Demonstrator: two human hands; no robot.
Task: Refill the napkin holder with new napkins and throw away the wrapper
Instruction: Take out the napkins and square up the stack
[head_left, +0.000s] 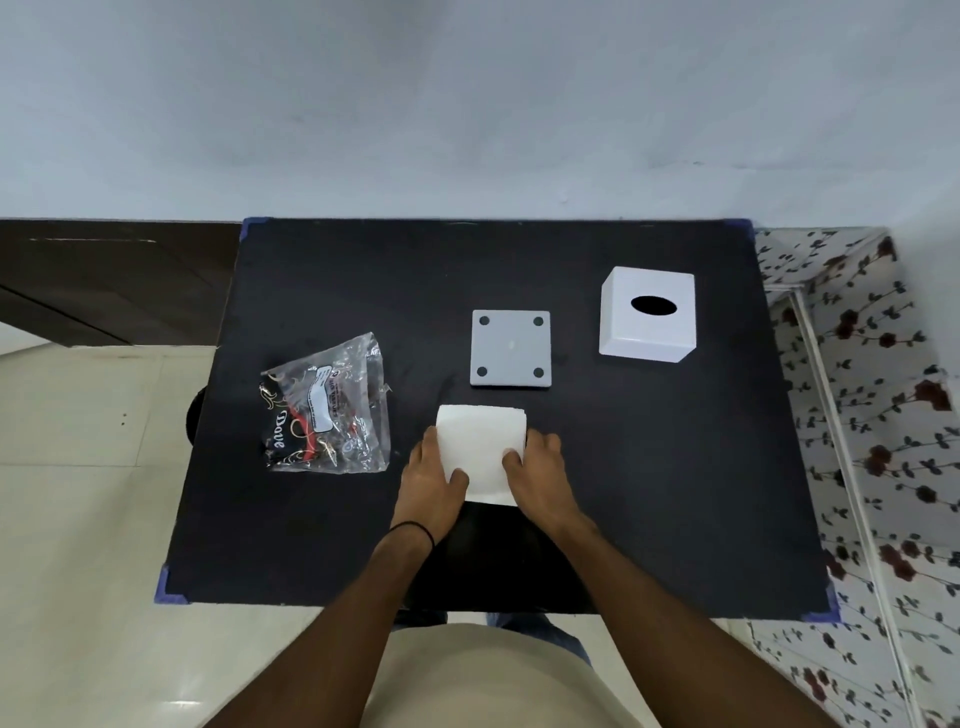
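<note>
- The tabletop (649, 467) carries it all, parts spread apart so I can reach each.
- The cover (647, 314) sits far right, its base (510, 347) centre, open for loading.
- The wrapper (327, 410) lies emptied, left, awaiting disposal.
- The napkins (480, 447) lie near me; left hand (432, 480) and right hand (537, 475) fingers clasp them, squaring the stack.

I have a single view, worn on the head, looking steeply down and forward over the black rectangular table (649, 493) toward the pale wall (467, 104). It sits close above the near edge, wide-angle, bending the tabletop's sides, with both forearms entering from below.
</note>
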